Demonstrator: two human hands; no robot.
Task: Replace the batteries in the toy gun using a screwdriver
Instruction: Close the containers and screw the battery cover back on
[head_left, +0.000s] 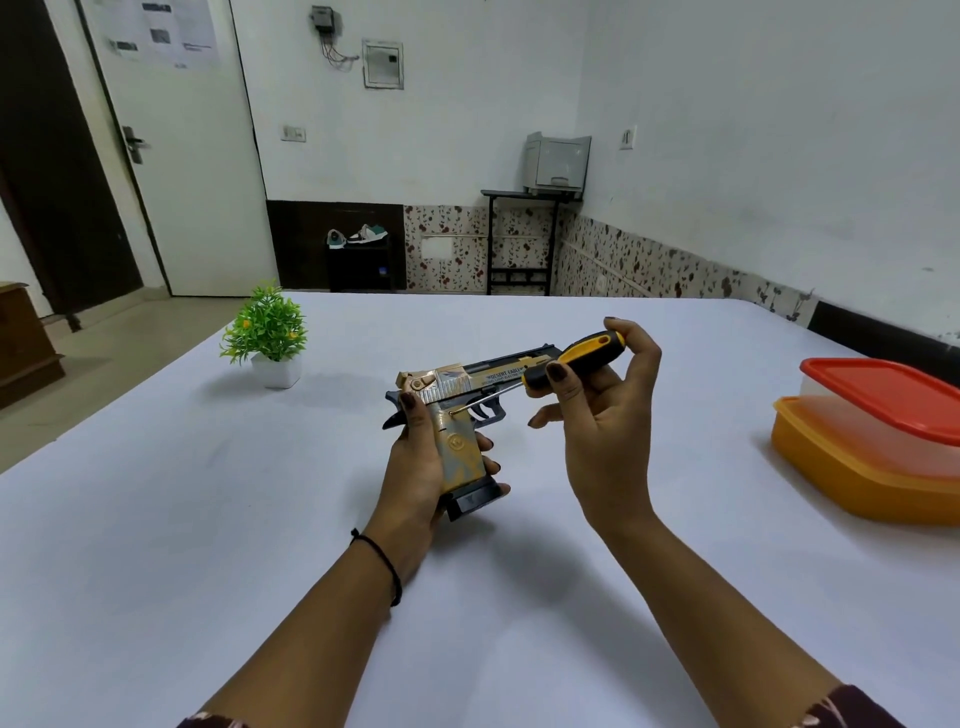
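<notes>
A gold and black toy gun (457, 395) is held upright above the white table (208, 519), barrel pointing right. My left hand (415, 467) is wrapped around its grip, thumb up near the hammer. My right hand (602, 415) holds a screwdriver (571, 358) with a yellow and black handle between thumb and fingertips. The thin metal shaft slants down to the left, and its tip touches the top of the grip, just behind the trigger.
A small green plant in a white pot (270, 338) stands at the table's far left. Two stacked plastic boxes, red-lidded (883, 395) over orange (857, 467), sit at the right edge. Beyond the table are a door, a shoe stand and a printer on a stand.
</notes>
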